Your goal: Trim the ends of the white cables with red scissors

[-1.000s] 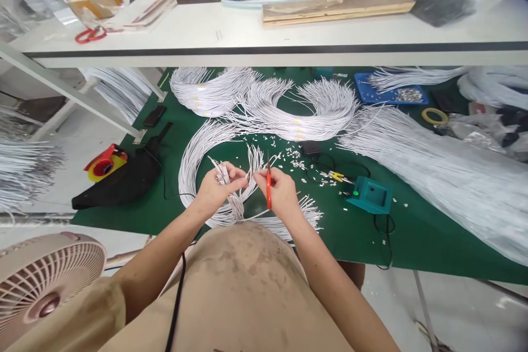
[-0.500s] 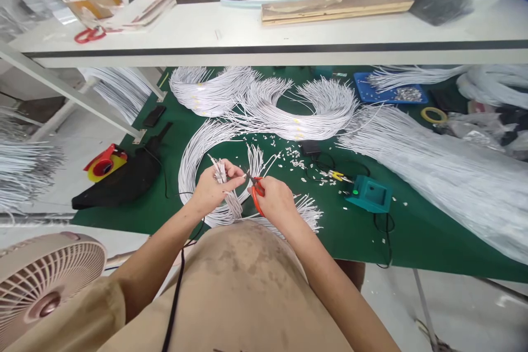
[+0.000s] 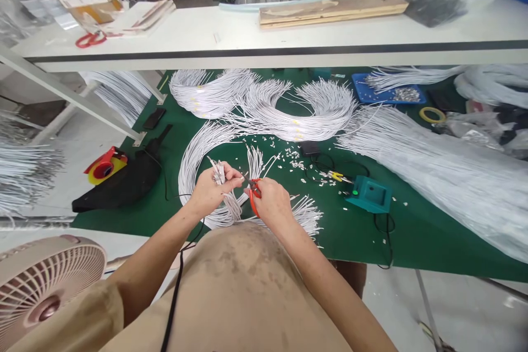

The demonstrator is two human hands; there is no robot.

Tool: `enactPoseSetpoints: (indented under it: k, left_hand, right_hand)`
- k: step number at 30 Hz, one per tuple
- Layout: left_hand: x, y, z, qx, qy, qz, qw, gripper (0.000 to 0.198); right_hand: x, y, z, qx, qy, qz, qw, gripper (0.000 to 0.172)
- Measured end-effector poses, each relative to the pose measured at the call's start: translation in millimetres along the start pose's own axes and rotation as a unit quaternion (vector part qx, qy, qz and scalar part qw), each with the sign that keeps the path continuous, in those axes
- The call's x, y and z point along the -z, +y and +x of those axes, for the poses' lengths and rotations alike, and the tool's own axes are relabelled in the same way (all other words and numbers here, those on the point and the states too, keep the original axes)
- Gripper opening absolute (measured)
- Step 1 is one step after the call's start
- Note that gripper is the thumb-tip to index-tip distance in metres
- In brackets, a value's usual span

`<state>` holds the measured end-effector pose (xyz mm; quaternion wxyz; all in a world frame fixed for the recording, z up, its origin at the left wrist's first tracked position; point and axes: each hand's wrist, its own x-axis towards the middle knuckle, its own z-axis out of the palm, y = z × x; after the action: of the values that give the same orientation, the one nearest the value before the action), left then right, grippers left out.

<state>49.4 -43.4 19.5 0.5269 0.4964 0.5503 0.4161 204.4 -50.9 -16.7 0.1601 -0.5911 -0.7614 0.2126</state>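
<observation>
My left hand (image 3: 212, 187) is closed around the ends of several white wires (image 3: 231, 210), with one tip pinched between thumb and forefinger. Red-handled scissors (image 3: 254, 196) sit in my right hand (image 3: 272, 201), whose fingers are wrapped round the handles. Their dark blades point left, close to the pinched tip; whether they touch it is too small to tell. A coil of white wires (image 3: 190, 162) curves around my left hand. More loose wire ends (image 3: 307, 214) fan out to the right of my right wrist.
Small white scraps (image 3: 295, 159) litter the green table (image 3: 264, 146). At right are a teal device (image 3: 369, 193), yellow-handled pliers (image 3: 336, 176) and a long wire bundle (image 3: 433, 165). Tied wire bundles (image 3: 297, 124) lie behind. A tape dispenser (image 3: 106, 165) is left, a fan (image 3: 49, 286) lower left.
My right hand and the scissors have shifted slightly, and the red handles look a little differently angled. My left hand keeps its grip on the wires.
</observation>
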Motion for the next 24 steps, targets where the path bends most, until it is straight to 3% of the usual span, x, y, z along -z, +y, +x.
enactPoseSetpoints:
  k: [7, 11, 15, 19, 24]
  left_hand:
    - [-1.5, -2.2, -1.3, 0.014, -0.011, -0.047, 0.999, 0.029]
    - [-0.7, -1.4, -0.5, 0.010, 0.007, -0.030, 0.999, 0.029]
    - [-0.2, -0.1, 0.9, -0.012, 0.013, -0.002, 1.000, 0.028]
    - [0.1, -0.4, 1.1, -0.019, 0.020, 0.002, 1.000, 0.025]
    - [-0.9, 0.3, -0.1, -0.017, 0.028, 0.009, 0.999, 0.024]
  right_hand:
    - [-8.0, 2.8, 1.7, 0.017, 0.026, 0.048, 0.998, 0.023]
    - [-11.2, 0.9, 3.0, -0.026, 0.006, 0.151, 0.988, 0.022]
    - [-16.3, -4.7, 5.5, -0.039, 0.022, 0.321, 0.946, 0.021]
    - [-11.1, -8.1, 10.6, -0.049, 0.016, 0.406, 0.912, 0.020]
    - [4.7, -13.8, 20.1, -0.126, 0.046, 0.543, 0.829, 0.024]
